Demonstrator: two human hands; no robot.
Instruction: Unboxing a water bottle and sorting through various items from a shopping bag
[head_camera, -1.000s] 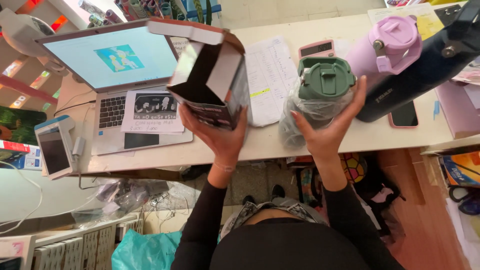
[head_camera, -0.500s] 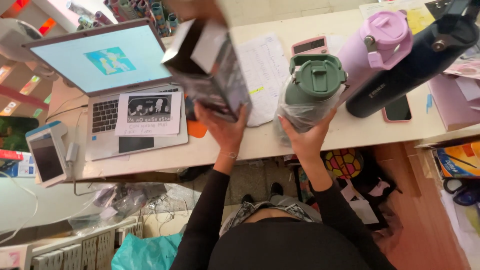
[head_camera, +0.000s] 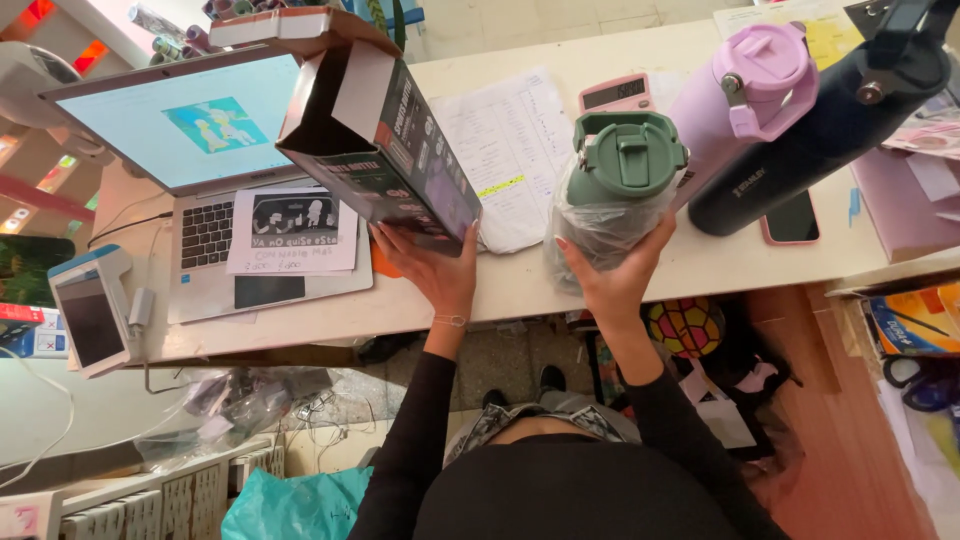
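Your left hand (head_camera: 432, 268) props up the dark carton (head_camera: 375, 140), fingers spread under its lower end, its open mouth tilted up and away toward the laptop (head_camera: 200, 170). Just right of the carton, your right hand (head_camera: 612, 280) wraps the plastic-bagged green-lidded bottle (head_camera: 615, 190). The bottle stands nearly upright beside the carton, its long axis roughly parallel to the carton's.

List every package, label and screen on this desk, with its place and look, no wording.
Dark carton: tall, open-topped, pale inside, tilted in the left hand.
Laptop screen: far left, pale blue with a small cartoon picture.
Handheld terminal: left desk edge, white, dark blank screen.
Pink calculator: behind the green-lidded bottle, grey display.
Phone: right, pink-edged, dark screen.
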